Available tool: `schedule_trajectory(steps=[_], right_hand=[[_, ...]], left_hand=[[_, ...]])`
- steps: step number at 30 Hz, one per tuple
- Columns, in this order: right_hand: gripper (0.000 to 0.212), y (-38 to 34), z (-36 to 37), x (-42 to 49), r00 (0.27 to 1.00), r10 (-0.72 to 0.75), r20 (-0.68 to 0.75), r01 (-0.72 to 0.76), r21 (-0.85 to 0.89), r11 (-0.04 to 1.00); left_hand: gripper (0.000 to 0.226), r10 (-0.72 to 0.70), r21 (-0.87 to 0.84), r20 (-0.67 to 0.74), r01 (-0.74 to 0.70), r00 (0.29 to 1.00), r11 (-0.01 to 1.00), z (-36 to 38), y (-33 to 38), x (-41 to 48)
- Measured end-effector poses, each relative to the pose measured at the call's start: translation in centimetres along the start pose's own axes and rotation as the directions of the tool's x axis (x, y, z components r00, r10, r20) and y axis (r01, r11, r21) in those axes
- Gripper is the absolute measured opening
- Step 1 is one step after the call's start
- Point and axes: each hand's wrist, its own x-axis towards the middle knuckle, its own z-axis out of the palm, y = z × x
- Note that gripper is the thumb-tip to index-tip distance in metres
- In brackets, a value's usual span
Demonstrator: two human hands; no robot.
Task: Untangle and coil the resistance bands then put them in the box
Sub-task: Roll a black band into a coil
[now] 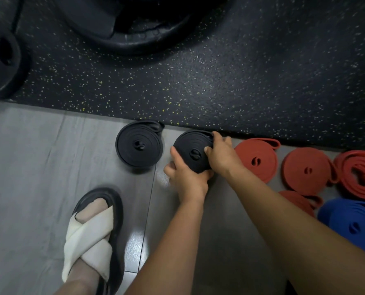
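a rolled black band (139, 144) lies on the floor (28, 156) at the left. beside it the left hand (186, 177) and right hand (221, 155) both squeeze a second black roll (193, 154), down by the floor. if they slip, it could spring open and tangle.

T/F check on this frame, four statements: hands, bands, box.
1. The left hand and the right hand both grip the held black coil. True.
2. The second black coil lies on the far right of the row. False: it lies on the grey floor, left of the held black coil.
3. A blue coil lies at the lower right. True.
4. The box stands beside the foot. False: no box is in view.
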Motion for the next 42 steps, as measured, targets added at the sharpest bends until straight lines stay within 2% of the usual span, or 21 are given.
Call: schedule_trajectory(steps=[2,5,10,17,19,22,26,31,36,42], right_hand=[[0.047,0.0,0.1,0.0,1.000,-0.006,-0.015,0.005,-0.041,0.999],[0.047,0.1,0.3,0.1,0.999,-0.024,-0.044,0.019,-0.123,0.992],[0.051,0.6,-0.4,0.2,0.982,-0.135,-0.129,0.081,-0.359,0.930],[0.057,0.3,-0.2,-0.4,0.963,-0.144,-0.226,0.055,-0.359,0.932],[0.065,0.6,-0.4,-0.5,0.944,-0.237,-0.231,0.152,-0.333,0.931],[0.063,0.7,-0.6,-0.3,0.932,-0.341,-0.122,0.281,-0.349,0.894],[0.059,0.7,-0.6,-0.2,0.948,-0.296,-0.114,0.257,-0.271,0.928],[0.062,0.9,-0.6,0.0,0.948,-0.296,-0.118,0.266,-0.219,0.939],[0.054,1.4,-0.6,-0.1,0.944,-0.296,-0.145,0.280,-0.126,0.952],[0.058,1.5,0.0,-0.4,0.950,-0.276,-0.145,0.253,-0.155,0.955]], left_hand=[[0.105,0.048,0.121,0.041,-0.053,0.998,0.991,-0.1,0.0,0.0],[0.102,0.178,0.365,0.032,-0.177,0.984,0.914,-0.4,-0.2,0.3],[0.100,0.228,0.465,-0.027,-0.189,0.973,0.865,0.0,-0.2,0.5],[0.089,0.238,0.460,-0.044,-0.192,0.970,0.867,0.1,0.3,0.4],[0.093,0.244,0.471,-0.032,-0.201,0.969,0.859,0.1,0.2,0.4],[0.097,0.236,0.496,-0.014,-0.198,0.972,0.845,0.1,0.3,0.4],[0.096,0.240,0.488,-0.014,-0.203,0.971,0.849,0.0,0.3,0.4],[0.099,0.268,0.500,-0.006,-0.229,0.963,0.835,-0.1,0.2,0.8],[0.102,0.296,0.526,0.022,-0.263,0.955,0.809,-0.4,-0.1,1.1],[0.102,0.288,0.511,0.031,-0.263,0.957,0.818,-0.3,0.0,1.2]])
